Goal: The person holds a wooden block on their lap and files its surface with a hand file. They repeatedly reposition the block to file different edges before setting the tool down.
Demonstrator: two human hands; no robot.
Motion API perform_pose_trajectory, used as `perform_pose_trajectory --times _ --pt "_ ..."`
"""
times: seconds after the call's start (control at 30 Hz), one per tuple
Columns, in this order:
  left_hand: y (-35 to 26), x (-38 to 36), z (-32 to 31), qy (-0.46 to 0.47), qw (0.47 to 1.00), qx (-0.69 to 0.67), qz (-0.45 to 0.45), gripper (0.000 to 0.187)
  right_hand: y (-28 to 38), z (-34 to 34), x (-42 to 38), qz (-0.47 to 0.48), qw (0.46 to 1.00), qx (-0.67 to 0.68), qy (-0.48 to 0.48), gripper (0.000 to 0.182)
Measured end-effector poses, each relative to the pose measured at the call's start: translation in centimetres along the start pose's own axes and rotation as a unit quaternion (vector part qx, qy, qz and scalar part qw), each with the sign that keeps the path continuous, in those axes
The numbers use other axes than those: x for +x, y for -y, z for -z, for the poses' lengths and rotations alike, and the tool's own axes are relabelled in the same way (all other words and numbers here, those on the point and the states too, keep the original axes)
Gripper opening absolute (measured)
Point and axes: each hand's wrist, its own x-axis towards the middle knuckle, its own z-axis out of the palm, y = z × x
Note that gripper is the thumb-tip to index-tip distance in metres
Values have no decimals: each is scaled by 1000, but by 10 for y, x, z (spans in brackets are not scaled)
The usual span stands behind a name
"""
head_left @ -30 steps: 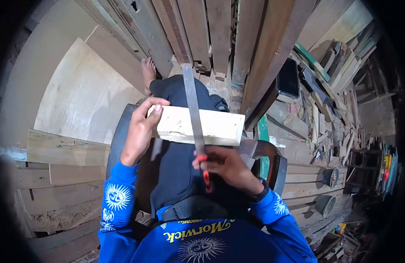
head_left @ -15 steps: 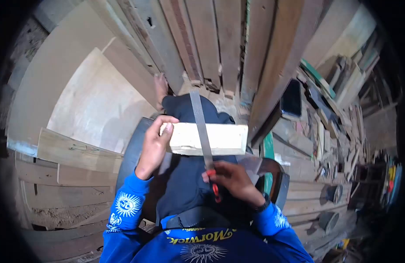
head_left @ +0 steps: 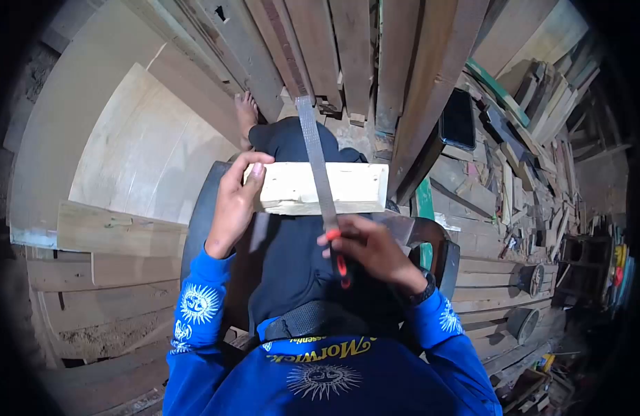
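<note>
A pale wooden block lies crosswise above my lap. My left hand grips its left end, thumb on the upper face and fingers around the far edge. Across the block's middle lies the long flat metal blade of a rasp, its tip reaching past the far edge toward my knee. The fingers of my right hand are closed around the rasp's red and black handle, just on the near side of the block.
A phone rests on a wooden post to the right. Beyond it are heaped wood offcuts. Long planks stand ahead, and a plywood sheet leans at the left. My bare foot is on the floor ahead.
The rasp has slid forward across the block, so more of its blade extends past the far edge. Block and hands appear higher in the view, as does the surrounding scene.
</note>
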Motion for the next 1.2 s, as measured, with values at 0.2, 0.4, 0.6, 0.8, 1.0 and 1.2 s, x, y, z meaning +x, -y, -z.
perform_pose_trajectory --times 0.2,0.4,0.6,0.8,1.0,1.2 --pt "-3 -4 -3 -12 1000 -1 15 23 -6 -2 8 11 1000 2 6 31" --pt "10 1 6 -1 997 68 -33 28 -9 7 -8 -20 999 -8 33 33" --pt "-2 -2 -5 4 1000 -4 20 25 -9 -7 5 31 998 45 -4 29" --pt "-2 -3 -2 -6 1000 -2 13 22 -18 -2 -4 8 998 -63 24 29" --pt "1 0 1 10 1000 11 10 27 -4 -2 4 -9 1000 -9 -8 29" --pt "2 -2 3 6 1000 5 28 27 -6 -9 -3 -15 999 -27 15 29"
